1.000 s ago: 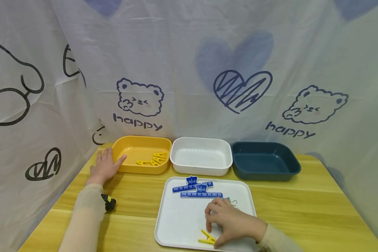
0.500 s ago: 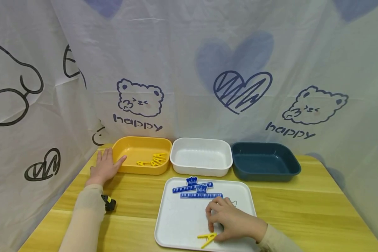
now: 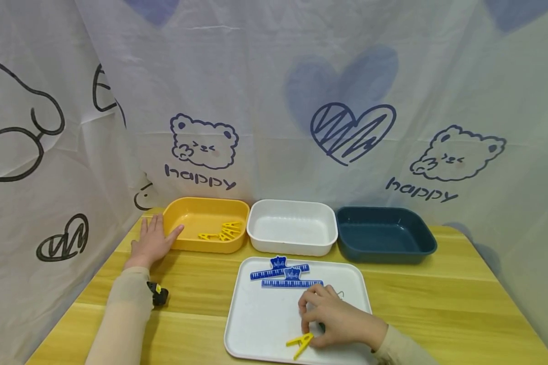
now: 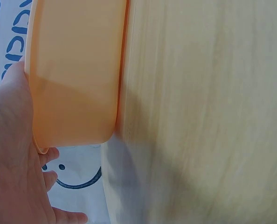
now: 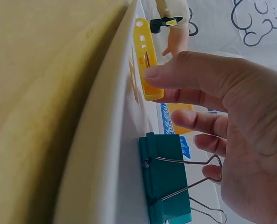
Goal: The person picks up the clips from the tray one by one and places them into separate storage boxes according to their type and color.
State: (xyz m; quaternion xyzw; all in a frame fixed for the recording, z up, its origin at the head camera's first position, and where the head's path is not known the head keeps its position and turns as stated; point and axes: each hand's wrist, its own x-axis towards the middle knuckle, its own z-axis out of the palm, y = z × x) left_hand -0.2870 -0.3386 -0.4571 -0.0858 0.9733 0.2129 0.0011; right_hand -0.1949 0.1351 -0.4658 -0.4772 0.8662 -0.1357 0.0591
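Note:
My right hand (image 3: 335,317) is low over the white tray (image 3: 251,339), pinching a yellow clothespin (image 5: 148,58) between thumb and index finger. In the head view that clothespin's legs point left and toward the near edge. Below the curled fingers in the right wrist view stand teal binder clips (image 5: 169,175) with wire handles, mostly hidden by the hand from above. At the left, my other hand (image 3: 150,243) rests with spread, straight fingers against the yellow bin (image 3: 205,246), thumb over its rim. Several yellow clothespins (image 3: 228,230) lie inside that bin.
Two blue piano-patterned ruler clips (image 3: 292,283) lie at the tray's far side. A white bin (image 3: 292,247) and a dark blue bin (image 3: 385,253) stand in a row beside the yellow one. Behind them hangs a printed curtain (image 3: 274,167).
The clothespin on the tray has turned and lifted slightly into my right thumb and index finger. The fingertips have drawn together on it. My left hand stays put.

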